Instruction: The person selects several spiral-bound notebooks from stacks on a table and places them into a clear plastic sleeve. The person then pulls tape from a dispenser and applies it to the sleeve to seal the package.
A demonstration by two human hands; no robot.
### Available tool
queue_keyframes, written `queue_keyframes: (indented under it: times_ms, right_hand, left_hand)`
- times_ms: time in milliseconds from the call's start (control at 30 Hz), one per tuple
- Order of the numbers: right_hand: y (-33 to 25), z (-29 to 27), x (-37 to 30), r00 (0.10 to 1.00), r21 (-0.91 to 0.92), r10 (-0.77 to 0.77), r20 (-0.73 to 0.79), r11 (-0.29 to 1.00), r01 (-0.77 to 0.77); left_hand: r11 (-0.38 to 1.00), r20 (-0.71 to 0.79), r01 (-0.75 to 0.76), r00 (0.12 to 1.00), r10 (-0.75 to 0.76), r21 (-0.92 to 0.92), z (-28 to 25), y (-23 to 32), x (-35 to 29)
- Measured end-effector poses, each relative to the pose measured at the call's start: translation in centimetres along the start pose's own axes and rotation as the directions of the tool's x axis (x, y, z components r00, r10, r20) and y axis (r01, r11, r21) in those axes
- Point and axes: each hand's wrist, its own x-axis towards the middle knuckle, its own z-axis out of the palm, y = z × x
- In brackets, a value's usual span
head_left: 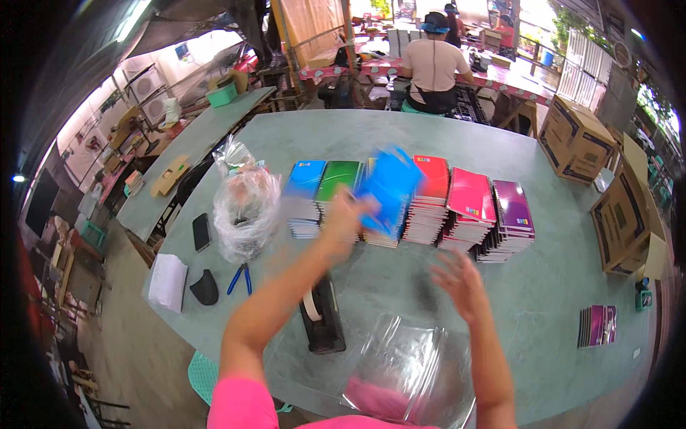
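Note:
My left hand grips a blue spiral notebook by its near left edge and holds it tilted above the row of stacks; motion smears both. In that row are a blue notebook stack, a green one, one mostly hidden behind the held notebook, a red one, a pink-red one and a purple one. Fingers spread and holding nothing, my right hand hovers in front of the pink-red stack. Clear plastic sleeves lie on the table close to my body.
A black tape dispenser stands below my left forearm. To the left lie a plastic bag bundle, a phone, blue-handled pliers and white paper. Cardboard boxes and small purple notebooks are right. A person sits beyond.

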Motion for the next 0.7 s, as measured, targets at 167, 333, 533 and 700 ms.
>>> queue_keyframes:
  times_ms: [167,333,533,700]
  right_hand:
    - [1.8,3.0,3.2,0.974,0.31,0.219,-0.064,0.932,-0.189]
    - [3.2,3.2,1.7,0.902,0.094,0.427,-0.06,0.902,-0.42]
    - [4.3,2.1,1.4,0.881,0.184,0.472,-0.035,0.869,-0.458]
    - [4.5,2.0,1.5,0.858,0.422,0.49,0.155,0.752,-0.506]
  left_hand:
    - [0.158,0.611,-0.692,0.705,0.36,0.705,-1.5,-2.5,-2.1]
    - [-0.075,0.464,-0.487,0.76,0.455,0.87,-11.9,-6.1,5.3]
    - [0.165,0.345,-0.475,0.799,0.493,0.865,-11.0,-4.0,5.6]
    - [-0.047,0.619,-0.726,0.548,0.563,0.686,-4.6,-2.8,-3.1]
